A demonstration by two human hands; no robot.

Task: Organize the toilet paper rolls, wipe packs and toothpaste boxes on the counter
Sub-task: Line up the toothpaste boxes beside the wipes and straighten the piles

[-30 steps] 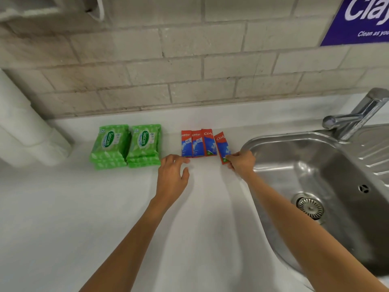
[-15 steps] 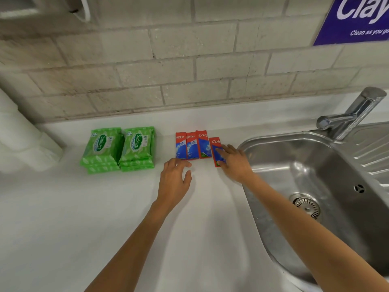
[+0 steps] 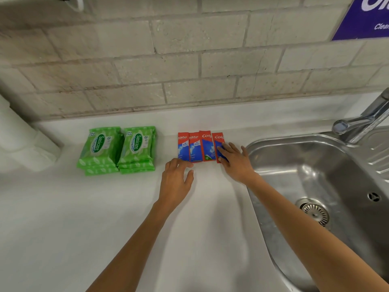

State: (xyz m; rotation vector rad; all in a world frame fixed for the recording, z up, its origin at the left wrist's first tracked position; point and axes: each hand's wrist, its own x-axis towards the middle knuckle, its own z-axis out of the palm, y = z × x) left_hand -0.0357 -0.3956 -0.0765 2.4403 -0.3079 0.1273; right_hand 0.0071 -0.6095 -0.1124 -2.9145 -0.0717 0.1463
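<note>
- The red-and-blue cardboard toothpaste box [image 3: 218, 138] that lay tilted a second ago now lies straight, against the row of three matching toothpaste boxes [image 3: 194, 147]. The right hand [image 3: 236, 163], which pinched its near end then, has gone flat on top.
- The right fingers [image 3: 224, 149] are spread and nearly straight. They press the box onto the white desk [image 3: 105, 218] and grip nothing.
- The left hand [image 3: 175, 182] rests on the desk with loosely bent fingers [image 3: 179, 162]. Their tips touch the near ends of the leftmost boxes and hold nothing.
- Left of those fingers, two stacks of green plastic wipe packs [image 3: 101, 148] sit side by side. Further left, at the frame edge, are the white toilet paper rolls [image 3: 19, 144].
- Just right of the right fingers begins the steel sink [image 3: 305, 165].
- The step looks like squaring the row. Slide the last box leftward under flat pressure until the edges meet, with the left fingertips as a stop for the near ends. Push lightly, or the cartons may skew or ride over one another.
</note>
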